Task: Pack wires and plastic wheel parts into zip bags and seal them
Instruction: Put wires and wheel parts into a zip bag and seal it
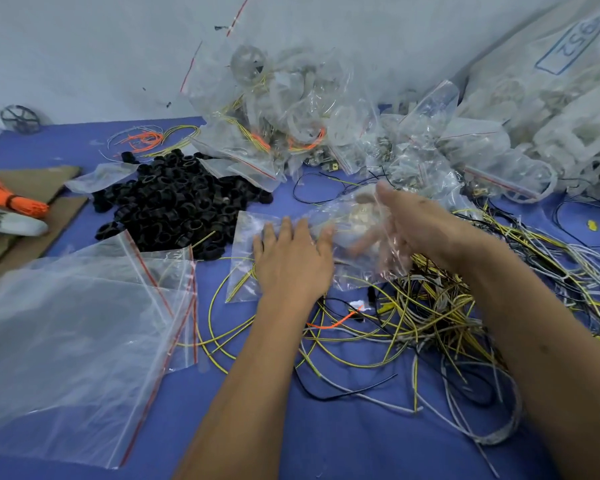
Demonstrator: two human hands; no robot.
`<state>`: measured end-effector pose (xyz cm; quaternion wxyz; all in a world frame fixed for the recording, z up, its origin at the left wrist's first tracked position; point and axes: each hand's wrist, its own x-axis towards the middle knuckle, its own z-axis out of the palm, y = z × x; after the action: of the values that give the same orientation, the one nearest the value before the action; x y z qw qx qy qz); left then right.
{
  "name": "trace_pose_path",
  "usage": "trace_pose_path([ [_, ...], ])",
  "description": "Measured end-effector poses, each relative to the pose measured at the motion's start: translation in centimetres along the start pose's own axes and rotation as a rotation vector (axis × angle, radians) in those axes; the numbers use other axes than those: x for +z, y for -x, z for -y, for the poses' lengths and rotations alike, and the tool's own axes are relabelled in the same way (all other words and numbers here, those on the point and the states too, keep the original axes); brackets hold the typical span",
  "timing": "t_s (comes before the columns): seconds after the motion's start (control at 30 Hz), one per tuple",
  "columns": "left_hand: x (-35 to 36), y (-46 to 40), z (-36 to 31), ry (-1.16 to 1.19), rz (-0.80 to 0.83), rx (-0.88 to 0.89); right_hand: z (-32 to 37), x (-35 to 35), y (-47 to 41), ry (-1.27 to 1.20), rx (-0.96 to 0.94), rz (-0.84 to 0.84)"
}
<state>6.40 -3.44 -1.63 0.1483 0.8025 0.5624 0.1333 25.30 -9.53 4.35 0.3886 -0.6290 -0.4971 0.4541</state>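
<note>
Under the flat, released left hand [291,258] lies a zip bag [257,237]; right hand's [413,230] grip unclear.

Black wheel parts [174,199] (blue table [326,427])

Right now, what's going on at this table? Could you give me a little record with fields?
surface: blue table
left hand: lies flat, fingers straight, pressing a small zip bag
right hand: blurred, at the same bag's other end; grip unclear
loose wires: yellow, white and black tangle on the right
black plastic parts: heap at centre left
empty zip bags: stack at near left, red seal strips
filled bags: pile at the back
</note>
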Motion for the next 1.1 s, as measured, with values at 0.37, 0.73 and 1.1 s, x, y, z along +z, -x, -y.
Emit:
trace_pose_path([
  [0.37,-2.3,0.4,0.9,0.015,-0.296,-0.222,4.9,1.8,-1.7,0.756,-0.233,-0.967],
  [0.73,-4.2,-1.0,5.8,0.176,-0.526,-0.405,5.1,12.9,-11.0,1.074,-0.430,0.136],
  [1.1,-4.1,-1.1,5.5,0.209,-0.589,-0.398,4.0,14.3,-10.6,0.859,-0.496,-0.163],
])
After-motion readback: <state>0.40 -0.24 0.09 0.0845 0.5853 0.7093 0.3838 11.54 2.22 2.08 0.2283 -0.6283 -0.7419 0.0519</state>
